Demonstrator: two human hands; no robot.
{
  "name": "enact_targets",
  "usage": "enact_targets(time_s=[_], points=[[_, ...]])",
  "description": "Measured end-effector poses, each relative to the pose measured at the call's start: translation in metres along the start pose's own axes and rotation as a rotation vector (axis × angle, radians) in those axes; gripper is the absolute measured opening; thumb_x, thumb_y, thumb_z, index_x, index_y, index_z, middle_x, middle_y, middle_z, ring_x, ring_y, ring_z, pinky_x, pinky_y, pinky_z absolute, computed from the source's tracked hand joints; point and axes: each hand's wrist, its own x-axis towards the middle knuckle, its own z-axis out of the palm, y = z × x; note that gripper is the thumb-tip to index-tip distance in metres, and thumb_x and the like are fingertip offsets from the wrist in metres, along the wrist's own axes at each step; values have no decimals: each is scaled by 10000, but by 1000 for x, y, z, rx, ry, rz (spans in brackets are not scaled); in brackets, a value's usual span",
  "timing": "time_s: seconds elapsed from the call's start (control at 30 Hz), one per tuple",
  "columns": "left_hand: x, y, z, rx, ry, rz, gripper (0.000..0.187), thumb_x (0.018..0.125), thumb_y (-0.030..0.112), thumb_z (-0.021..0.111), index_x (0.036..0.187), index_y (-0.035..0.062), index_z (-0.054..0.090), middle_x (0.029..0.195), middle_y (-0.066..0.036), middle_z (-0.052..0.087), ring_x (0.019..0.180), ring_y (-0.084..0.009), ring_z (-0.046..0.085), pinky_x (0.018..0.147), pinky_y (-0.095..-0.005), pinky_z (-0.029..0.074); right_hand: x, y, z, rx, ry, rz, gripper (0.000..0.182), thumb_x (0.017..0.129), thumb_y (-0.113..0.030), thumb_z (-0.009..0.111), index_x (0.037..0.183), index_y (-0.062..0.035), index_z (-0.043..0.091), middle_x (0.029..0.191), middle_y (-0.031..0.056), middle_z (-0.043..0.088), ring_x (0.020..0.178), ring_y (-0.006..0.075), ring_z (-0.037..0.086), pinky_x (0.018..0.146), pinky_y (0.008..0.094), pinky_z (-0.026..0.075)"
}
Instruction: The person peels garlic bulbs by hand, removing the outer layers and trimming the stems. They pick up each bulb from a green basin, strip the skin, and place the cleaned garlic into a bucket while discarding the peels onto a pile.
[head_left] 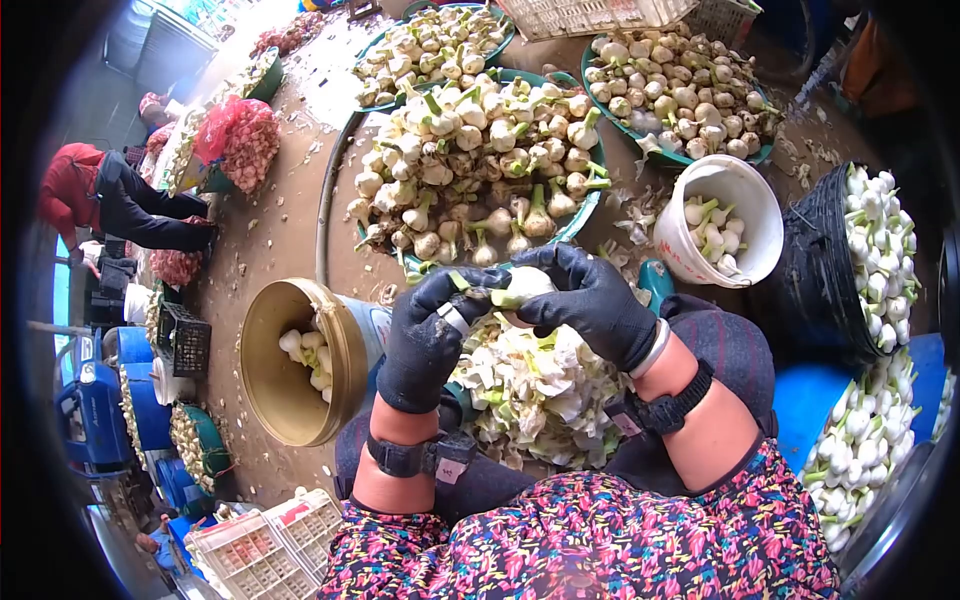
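My right hand point(598, 308), in a dark glove, grips a peeled white garlic bulb point(535, 282) whose green stem end points left. My left hand point(428, 325), gloved the same way, is closed close beside that stem. A short piece of green stem point(459, 281) shows at its fingertips, and a pale band point(453, 319) crosses its fingers. What else the left fingers hold, I cannot tell. Below both hands, a heap of garlic skins and trimmings point(535, 385) lies between my knees.
Ahead stands a wide green-rimmed tub of unpeeled garlic point(590, 205). A yellowish bucket point(257, 375) and a white bucket point(672, 225) hold bulbs to either side. On the right is a black-lined container point(815, 255) of white garlic. A person in red point(70, 190) bends at far left.
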Motion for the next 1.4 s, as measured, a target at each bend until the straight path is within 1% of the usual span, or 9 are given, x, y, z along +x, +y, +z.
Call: enact_targets(time_s=[0.2,0.3,0.4,0.53,0.73,0.8,0.87,1.13,1.4], points=[[-1,-7,-14,573,-46,369,166,788,42,572,934,-26,611,938,-94,626,875,-236,618,775,-343,527,0,1,1,160,-54,-51,442,775,-35,664,1183,-29,494,1025,60,603,870,136,602,686,260,525],[4,-26,-32,-929,200,-84,260,835,92,547,1065,-28,536,990,-131,600,899,-268,606,803,-356,527,-2,-5,3,406,-157,-151,465,778,-31,656,1208,-34,478,1079,76,585,952,173,587,748,313,530],[9,-23,-46,49,166,118,293,828,85,564,1102,-18,549,1004,-127,600,943,-228,595,849,-342,494,-1,-8,-4,473,-172,-229,491,781,-32,648,1234,-38,458,1115,91,568,1009,200,567,802,356,516],[-4,-36,-14,334,-134,-55,447,801,7,574,1239,-8,486,1118,-127,587,1008,-165,557,868,-286,449,1,-4,-7,403,-93,-254,491,772,21,623,1228,-42,454,1139,89,558,1037,189,549,847,324,483],[3,-7,18,-672,-125,-170,504,837,97,510,1306,-36,379,1240,-148,490,1064,-236,543,910,-329,447,4,2,2,199,51,-308,461,743,44,640,1177,-21,501,1116,78,571,996,161,564,857,303,474],[9,-21,19,-163,-139,1,546,830,77,521,1332,-30,335,1245,-138,487,1080,-231,531,905,-330,452,5,9,6,163,42,-234,429,748,40,638,1157,-16,523,1122,79,565,986,151,561,848,297,475],[7,-16,19,-676,-135,-138,542,819,75,545,1320,-24,362,1221,-123,510,1070,-207,535,897,-312,450,9,10,3,-81,105,-375,357,761,10,649,1106,-9,557,1050,71,595,909,131,580,808,275,485],[6,-15,16,-307,-20,-170,558,743,-6,609,1268,-42,424,1132,-104,571,1047,-168,540,910,-290,421,-1,-6,-3,-570,81,-46,154,769,-103,688,866,-12,611,753,0,612,682,50,538,620,213,447],[6,-17,19,-272,-85,-225,506,744,28,607,1231,-30,479,1080,-94,587,972,-156,556,867,-286,440,-4,-10,-7,-306,117,157,124,850,-148,571,828,-29,598,678,-14,550,600,60,494,552,224,421]])
